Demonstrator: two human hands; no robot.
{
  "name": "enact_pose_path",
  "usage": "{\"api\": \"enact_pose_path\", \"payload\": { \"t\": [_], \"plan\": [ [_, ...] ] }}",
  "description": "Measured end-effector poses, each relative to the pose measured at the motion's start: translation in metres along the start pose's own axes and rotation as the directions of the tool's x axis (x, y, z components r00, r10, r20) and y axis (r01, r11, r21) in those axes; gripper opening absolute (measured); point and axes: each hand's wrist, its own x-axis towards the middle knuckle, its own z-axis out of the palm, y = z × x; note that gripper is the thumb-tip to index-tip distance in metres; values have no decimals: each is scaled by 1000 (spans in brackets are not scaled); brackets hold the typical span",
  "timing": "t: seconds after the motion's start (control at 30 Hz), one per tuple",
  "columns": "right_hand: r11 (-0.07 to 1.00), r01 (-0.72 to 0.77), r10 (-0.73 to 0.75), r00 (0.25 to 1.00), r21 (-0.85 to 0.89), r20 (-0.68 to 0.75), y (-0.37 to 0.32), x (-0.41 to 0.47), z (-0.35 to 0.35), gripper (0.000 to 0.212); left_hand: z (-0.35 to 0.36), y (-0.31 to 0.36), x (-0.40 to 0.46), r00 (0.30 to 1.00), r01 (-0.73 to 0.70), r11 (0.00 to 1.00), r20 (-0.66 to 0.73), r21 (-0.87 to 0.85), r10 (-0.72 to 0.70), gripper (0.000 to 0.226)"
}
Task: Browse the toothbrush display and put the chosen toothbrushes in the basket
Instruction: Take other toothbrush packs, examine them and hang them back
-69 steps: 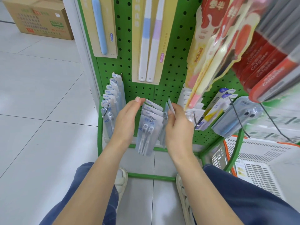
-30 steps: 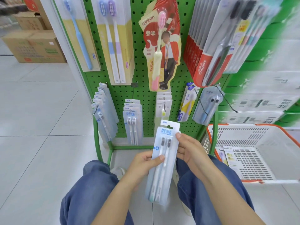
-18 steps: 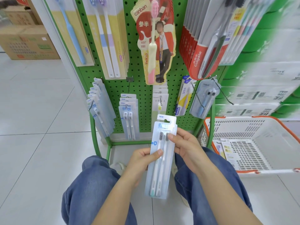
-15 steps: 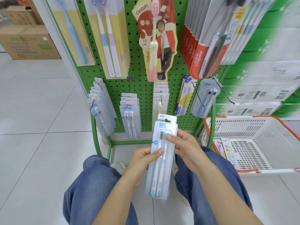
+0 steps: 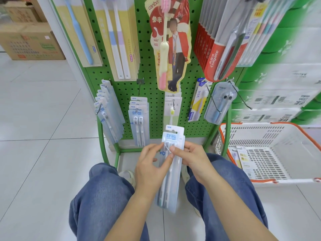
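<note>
Both hands have slid up the two-brush toothbrush pack (image 5: 171, 164) since half a second ago, when the left thumb lay lower on its face and the right fingers sat beside the brush heads; now the fingertips meet over the heads near the top of the card. The left hand (image 5: 150, 168) grips the pack from its left edge, thumb laid across the clear front and fingers curled, with the index tip at the blister. The right hand (image 5: 192, 158) pinches the right edge, its index finger pressing on the front just below the printed header. Held this way, upright and face-on between the knees, the pack appears to be under inspection, the fingers probably feeling the bristles through the plastic. Beyond the hands stands the green pegboard display (image 5: 151, 84), where matching packs (image 5: 139, 119) hang on their hook directly above, likely the row this one came from. To the right, on the floor beside the rack, sits the white basket (image 5: 295, 136) with an orange rim, open side up and close enough for an easy drop; a few carded items (image 5: 243, 159) already lie in its near corner. The pack is not yet in it.
</note>
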Motion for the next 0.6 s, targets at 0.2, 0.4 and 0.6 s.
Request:
{"api": "enact_pose_path", "payload": {
  "t": [0.2, 0.4, 0.6],
  "plan": [
    [1000, -1, 1, 1000, -22, 5, 1, -1, 2, 15, 0, -6, 1, 999, 40, 999, 22, 5, -40, 34],
    [997, -61, 62, 998, 45, -16, -2, 0, 5, 26, -1, -2, 3, 991, 129, 988, 36, -82, -127, 29],
    [999, -52, 52, 999, 5, -4, -3, -1, 5, 27, -3, 0, 3, 992, 121, 987, 53, -105, -116, 26]
  ]
}}
